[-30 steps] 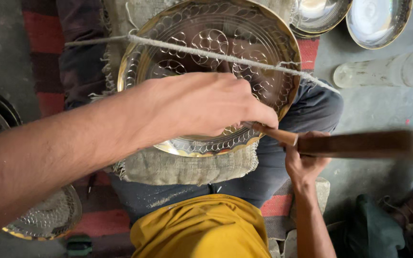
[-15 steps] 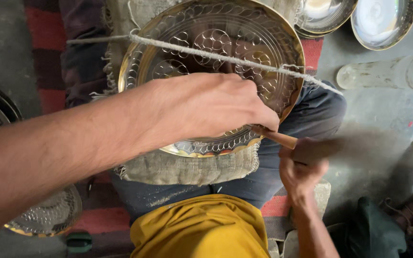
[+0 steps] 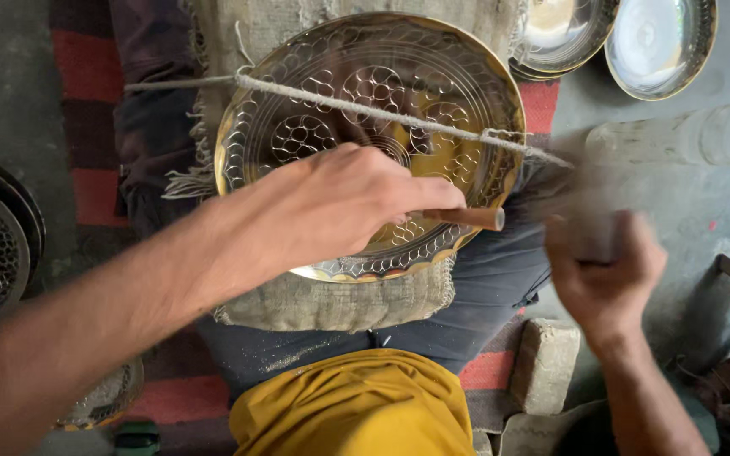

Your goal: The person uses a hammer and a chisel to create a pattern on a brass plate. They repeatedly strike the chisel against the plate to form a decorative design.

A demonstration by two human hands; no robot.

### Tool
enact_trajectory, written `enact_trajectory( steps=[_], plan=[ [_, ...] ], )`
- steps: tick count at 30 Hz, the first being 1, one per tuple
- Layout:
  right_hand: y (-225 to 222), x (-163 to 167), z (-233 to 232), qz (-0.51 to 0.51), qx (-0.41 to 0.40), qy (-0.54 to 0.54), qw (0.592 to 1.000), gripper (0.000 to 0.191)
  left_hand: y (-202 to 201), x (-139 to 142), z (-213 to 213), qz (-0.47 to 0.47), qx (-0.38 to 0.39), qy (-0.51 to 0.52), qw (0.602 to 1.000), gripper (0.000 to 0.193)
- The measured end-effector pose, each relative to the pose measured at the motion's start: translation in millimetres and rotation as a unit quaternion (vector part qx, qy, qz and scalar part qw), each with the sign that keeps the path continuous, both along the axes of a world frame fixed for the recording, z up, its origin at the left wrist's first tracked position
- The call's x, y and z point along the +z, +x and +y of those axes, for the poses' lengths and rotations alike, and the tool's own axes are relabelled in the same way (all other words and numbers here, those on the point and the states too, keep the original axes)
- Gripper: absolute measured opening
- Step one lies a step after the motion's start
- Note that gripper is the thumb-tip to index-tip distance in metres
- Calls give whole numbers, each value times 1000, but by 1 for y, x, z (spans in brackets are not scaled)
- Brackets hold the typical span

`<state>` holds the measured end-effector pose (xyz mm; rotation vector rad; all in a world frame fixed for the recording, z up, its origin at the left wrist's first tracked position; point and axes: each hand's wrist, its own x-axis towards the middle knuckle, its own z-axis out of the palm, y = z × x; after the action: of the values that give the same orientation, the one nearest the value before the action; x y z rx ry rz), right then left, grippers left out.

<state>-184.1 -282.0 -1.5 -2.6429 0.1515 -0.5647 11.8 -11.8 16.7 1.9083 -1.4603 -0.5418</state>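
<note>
Left hand [image 3: 340, 211] pins a wooden-handled punch to the engraved round brass plate [image 3: 365, 101].
Its grip is closed; handle [image 3: 466, 218] points right toward the blurred right hand [image 3: 606, 270], whose grip I cannot tell.

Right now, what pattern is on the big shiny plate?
Golden plate with engraved flower-like circles and a scalloped border; the head view shows it best.

The left hand [image 3: 344, 211] covers the lower centre of the engraved brass plate [image 3: 365, 93] and the working end of the wooden-handled tool [image 3: 466, 218]. The right hand [image 3: 606, 270] is motion-blurred; its grip and contents cannot be determined. The picture's top edge crops the steel bowls [image 3: 635, 42].
</note>
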Motion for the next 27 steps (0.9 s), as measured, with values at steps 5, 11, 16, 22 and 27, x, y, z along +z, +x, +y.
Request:
enact_trajectory(
  steps=[5, 11, 16, 22, 27],
  plan=[
    [26, 28, -8, 130, 20, 13, 991, 18, -10, -15, 12, 15, 50, -58, 997, 65],
    [50, 45, -11, 64, 76, 283, 954, 9, -22, -25, 25, 29, 105, -93, 990, 51],
    [66, 55, -25, 81, 114, 415, 899, 11, -27, -33, 27, 46, 122, -164, 978, 49],
    [75, 61, -19, 171, 156, -70, 970, 19, -39, -39, 28, 34, 174, -138, 974, 55],
    [100, 88, -3, 203, 188, -242, 930, 18, -51, -44, 31, 38, 236, -162, 957, 41]
  ],
)
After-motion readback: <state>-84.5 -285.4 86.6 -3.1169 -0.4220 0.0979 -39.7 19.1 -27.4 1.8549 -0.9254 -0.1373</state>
